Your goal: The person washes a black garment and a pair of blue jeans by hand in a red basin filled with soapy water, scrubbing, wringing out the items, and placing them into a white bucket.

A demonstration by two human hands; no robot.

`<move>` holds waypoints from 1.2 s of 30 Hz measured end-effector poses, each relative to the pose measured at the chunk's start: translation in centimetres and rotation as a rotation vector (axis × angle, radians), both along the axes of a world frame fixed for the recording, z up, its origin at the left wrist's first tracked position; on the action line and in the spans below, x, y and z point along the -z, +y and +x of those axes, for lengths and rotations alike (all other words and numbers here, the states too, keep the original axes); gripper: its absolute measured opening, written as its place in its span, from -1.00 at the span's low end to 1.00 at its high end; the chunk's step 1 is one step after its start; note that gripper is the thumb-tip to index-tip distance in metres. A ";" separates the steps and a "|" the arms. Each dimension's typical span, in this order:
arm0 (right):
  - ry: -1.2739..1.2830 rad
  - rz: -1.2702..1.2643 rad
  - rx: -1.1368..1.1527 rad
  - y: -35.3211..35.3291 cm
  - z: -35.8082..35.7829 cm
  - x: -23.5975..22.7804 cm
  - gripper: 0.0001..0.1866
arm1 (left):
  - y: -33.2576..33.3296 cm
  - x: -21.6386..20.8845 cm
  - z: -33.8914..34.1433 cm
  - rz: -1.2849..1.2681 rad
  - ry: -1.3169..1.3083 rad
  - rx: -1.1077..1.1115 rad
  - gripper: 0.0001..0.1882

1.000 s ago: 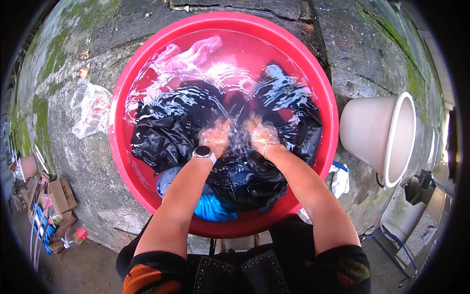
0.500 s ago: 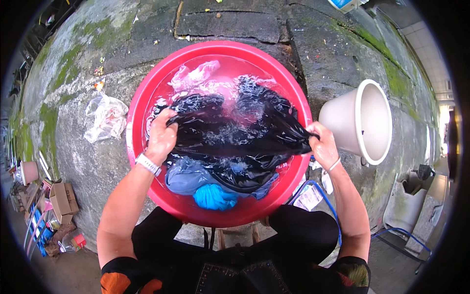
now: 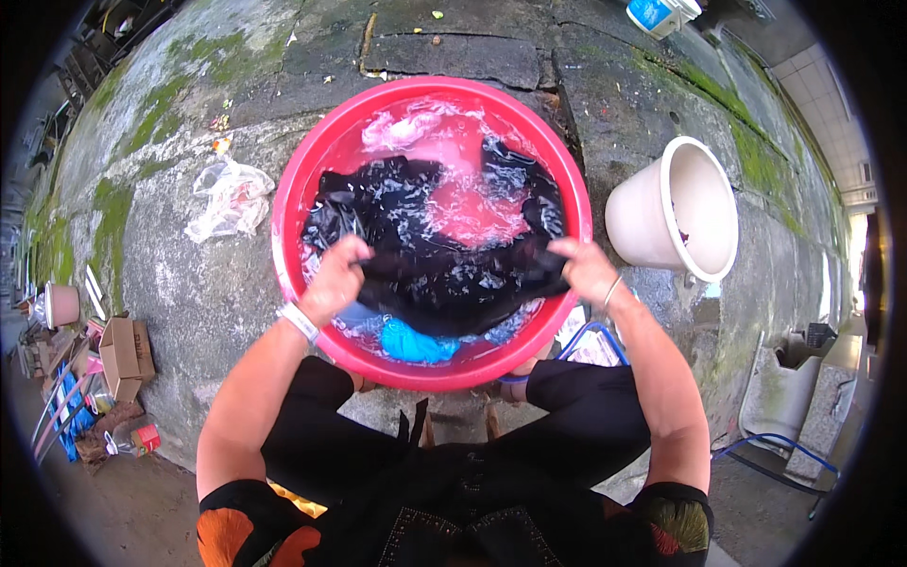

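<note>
A large round red basin (image 3: 285,236) of water stands before my knees. In it spreads a wet black garment (image 3: 444,283), its middle partly under the water. My left hand (image 3: 335,274), with a pale band at the wrist, is closed on the garment's left edge. Across from it, my right hand (image 3: 590,269) grips the right edge near the basin's rim. A bright blue cloth (image 3: 416,342) floats at the near side, and a pink cloth (image 3: 402,129) lies at the far side. The hands are slightly blurred by motion.
To the right a whitish bucket (image 3: 652,210) lies tipped, its mouth facing right. A clear plastic bag (image 3: 231,200) sits on the mossy stone ground left of the basin. Farther left are a cardboard box (image 3: 125,357) and clutter. A blue-and-white pail (image 3: 661,14) stands far right.
Both hands have come closer together, the right one moving left inside the rim. The stretched black garment has slackened and sunk lower, covering the grey-blue cloth more.
</note>
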State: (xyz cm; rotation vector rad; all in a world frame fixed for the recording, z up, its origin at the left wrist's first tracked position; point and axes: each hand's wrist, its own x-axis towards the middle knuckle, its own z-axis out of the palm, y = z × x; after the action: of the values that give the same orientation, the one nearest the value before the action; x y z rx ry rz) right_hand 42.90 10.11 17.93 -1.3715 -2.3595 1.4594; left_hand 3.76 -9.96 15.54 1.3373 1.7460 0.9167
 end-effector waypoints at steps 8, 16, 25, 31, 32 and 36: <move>-0.396 0.376 -0.720 -7.4 -3.2 -3.3 -0.32 | -4.8 -2.6 -0.2 0.003 0.386 0.270 -0.64; -0.387 0.074 -0.637 -7.5 1.8 5.0 -0.59 | -7.6 3.5 2.0 -0.306 0.392 0.381 -0.71; -0.528 0.031 -0.672 -7.4 1.5 3.8 -0.44 | -5.4 -2.7 4.8 0.173 0.439 0.633 -0.50; -0.517 -0.006 -0.671 -7.7 1.6 4.6 -0.48 | -10.2 1.2 6.6 -0.135 0.673 1.023 -0.54; -0.576 -0.019 -0.649 -7.8 1.2 4.5 -0.47 | -10.0 1.0 6.9 -0.106 0.680 0.953 -0.57; -0.593 0.006 -0.676 -7.7 0.5 4.0 -0.48 | -7.3 -0.2 5.7 -0.348 0.497 0.415 -0.59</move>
State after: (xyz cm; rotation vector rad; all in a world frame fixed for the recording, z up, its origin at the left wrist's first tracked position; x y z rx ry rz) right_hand 43.38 2.45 13.91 -1.1741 -3.4561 1.2467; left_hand 9.45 -17.24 15.71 1.6865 1.7692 0.0415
